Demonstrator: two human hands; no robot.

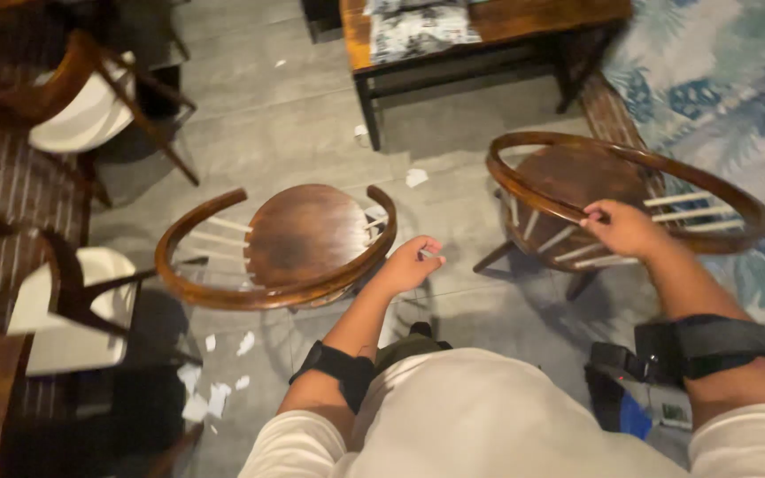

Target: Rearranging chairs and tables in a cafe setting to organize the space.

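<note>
White shirt cloth fills the near edge, and both forearms, each with a dark strap, reach out from it. Right hand (623,228) has its fingers curled over the curved back rail of the round wooden chair on the right (577,177), pinching the rail near its white spindles; the grip looks firm but sits off to one side of the hoop. Left hand (411,264) hangs loosely closed just right of the other round chair (307,235), near the open end of its rail; it seems to nip something small and pale, though I cannot tell what, and it does not touch the chair.

To shift the right chair cleanly, I would judge a hold nearer the middle of the rail steadier, with a lift, not a drag, since the patterned rug (719,97) lies just beyond its legs. Paper scraps (219,394) litter the grey floor near left. Farther off stand a dark wooden table (489,26) and white-seated chairs (90,115).
</note>
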